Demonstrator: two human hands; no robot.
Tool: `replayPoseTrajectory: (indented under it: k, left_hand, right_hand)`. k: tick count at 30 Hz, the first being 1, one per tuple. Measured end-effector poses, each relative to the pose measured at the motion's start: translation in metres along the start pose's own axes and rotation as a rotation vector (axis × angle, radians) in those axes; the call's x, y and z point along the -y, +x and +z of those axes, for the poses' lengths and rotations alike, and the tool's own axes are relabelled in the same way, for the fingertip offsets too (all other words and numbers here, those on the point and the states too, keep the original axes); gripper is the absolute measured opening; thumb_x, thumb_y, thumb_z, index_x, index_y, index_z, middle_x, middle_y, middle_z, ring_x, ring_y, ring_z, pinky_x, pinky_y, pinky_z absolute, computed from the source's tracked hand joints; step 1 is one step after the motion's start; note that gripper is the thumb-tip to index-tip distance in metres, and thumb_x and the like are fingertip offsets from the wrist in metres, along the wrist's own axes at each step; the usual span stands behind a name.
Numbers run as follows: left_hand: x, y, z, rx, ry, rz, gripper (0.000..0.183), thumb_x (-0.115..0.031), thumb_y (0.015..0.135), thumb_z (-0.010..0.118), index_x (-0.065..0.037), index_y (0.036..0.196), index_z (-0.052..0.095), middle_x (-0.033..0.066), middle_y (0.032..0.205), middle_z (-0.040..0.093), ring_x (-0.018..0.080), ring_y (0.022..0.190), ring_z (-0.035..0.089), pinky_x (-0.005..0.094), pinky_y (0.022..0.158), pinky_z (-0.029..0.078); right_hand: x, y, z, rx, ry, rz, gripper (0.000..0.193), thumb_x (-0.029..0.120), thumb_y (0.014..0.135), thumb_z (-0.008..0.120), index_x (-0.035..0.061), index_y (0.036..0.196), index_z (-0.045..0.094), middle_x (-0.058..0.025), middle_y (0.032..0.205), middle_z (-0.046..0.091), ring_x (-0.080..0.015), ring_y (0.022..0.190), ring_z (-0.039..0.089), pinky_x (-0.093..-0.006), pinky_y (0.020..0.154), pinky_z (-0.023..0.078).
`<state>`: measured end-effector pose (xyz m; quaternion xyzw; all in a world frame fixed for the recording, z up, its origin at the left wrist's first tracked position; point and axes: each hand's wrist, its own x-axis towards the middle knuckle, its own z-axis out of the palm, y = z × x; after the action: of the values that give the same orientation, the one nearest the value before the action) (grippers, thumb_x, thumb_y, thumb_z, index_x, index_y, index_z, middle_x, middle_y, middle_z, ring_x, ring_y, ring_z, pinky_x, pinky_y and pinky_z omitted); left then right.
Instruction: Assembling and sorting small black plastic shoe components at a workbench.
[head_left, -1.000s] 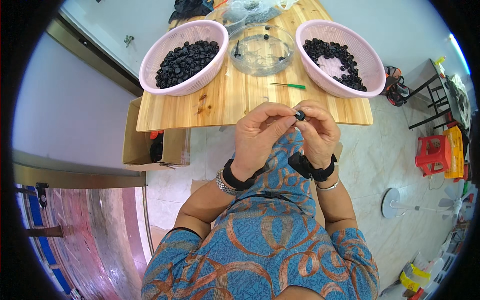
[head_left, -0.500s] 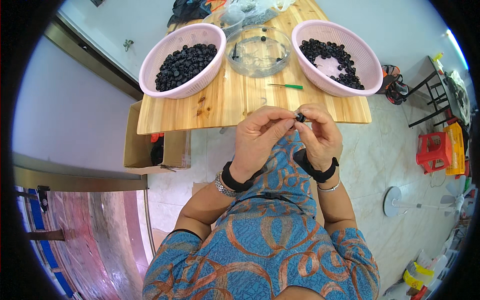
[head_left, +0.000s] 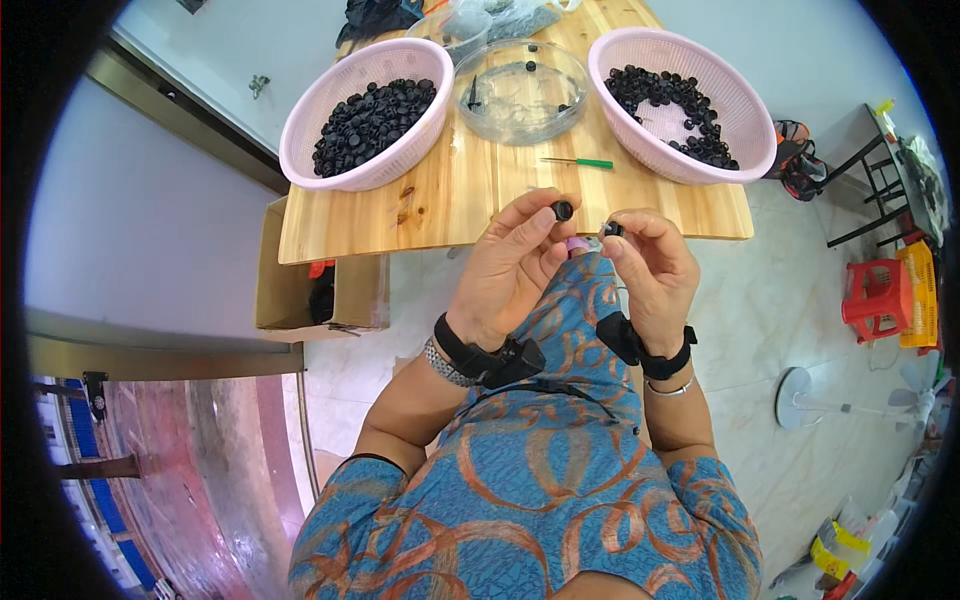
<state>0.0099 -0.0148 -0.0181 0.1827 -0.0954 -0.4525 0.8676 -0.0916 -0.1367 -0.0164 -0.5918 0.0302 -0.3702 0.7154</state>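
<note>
1) Our left hand (head_left: 500, 275) pinches a black piece (head_left: 562, 211) between thumb and index finger, the other fingers loosely curled below
2) Our right hand (head_left: 657, 270), just to its right, pinches a second black part (head_left: 614, 230) at the fingertips
3) The two stand apart, so we judge this pair to be mid-handling; finer detail is too small to tell
4) Beyond the right hand, a green-handled screwdriver (head_left: 594, 164) lies on the tabletop (head_left: 480, 205), touched by neither hand
5) Farther, beyond and left of the left hand, the left pink basket (head_left: 400, 165) is heaped with black pieces; beyond and right of the right hand, the right pink basket (head_left: 735, 105) holds fewer, so plenty seems left, though we cannot tell which pieces are done
6) Beyond both hands, between the baskets, a clear round dish (head_left: 520, 136) holds a few dark bits
</note>
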Motion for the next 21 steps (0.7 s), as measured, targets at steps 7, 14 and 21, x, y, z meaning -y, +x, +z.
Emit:
replayPoseTrajectory:
  k: [7, 14, 21]
  left_hand:
    - [0.001, 0.0, -0.008, 0.015, -0.005, -0.001, 0.023, -0.001, 0.09, 0.043, -0.002, 0.112, 0.051, 0.0163, 0.113, 0.054, 0.0181, 0.092, 0.06, 0.0224, 0.075, 0.055]
    - [-0.001, 0.0, -0.003, -0.065, 0.012, -0.031, 0.023, -0.004, 0.089, 0.048, -0.003, 0.112, 0.05, 0.0126, 0.108, 0.058, 0.0151, 0.093, 0.06, 0.0214, 0.075, 0.054]
    - [-0.002, 0.001, -0.007, -0.089, -0.032, -0.002, 0.021, -0.003, 0.089, 0.048, -0.004, 0.11, 0.051, 0.0115, 0.108, 0.057, 0.0166, 0.096, 0.059, 0.0233, 0.079, 0.052]
  right_hand:
    - [0.004, 0.005, 0.006, 0.046, -0.349, -0.111, 0.019, 0.0, 0.075, 0.066, -0.0025, 0.093, 0.058, -0.0036, 0.079, 0.056, -0.0072, 0.067, 0.052, -0.0193, 0.06, 0.042]
    - [0.005, 0.009, 0.011, 0.023, -0.428, -0.122, 0.018, 0.002, 0.075, 0.065, -0.0019, 0.091, 0.059, -0.0059, 0.078, 0.058, -0.0099, 0.066, 0.054, -0.0212, 0.059, 0.043]
    - [0.01, 0.015, 0.012, 0.056, -0.546, -0.172, 0.018, 0.004, 0.074, 0.066, -0.0013, 0.089, 0.059, -0.0086, 0.077, 0.059, -0.0154, 0.066, 0.056, -0.0247, 0.06, 0.045]
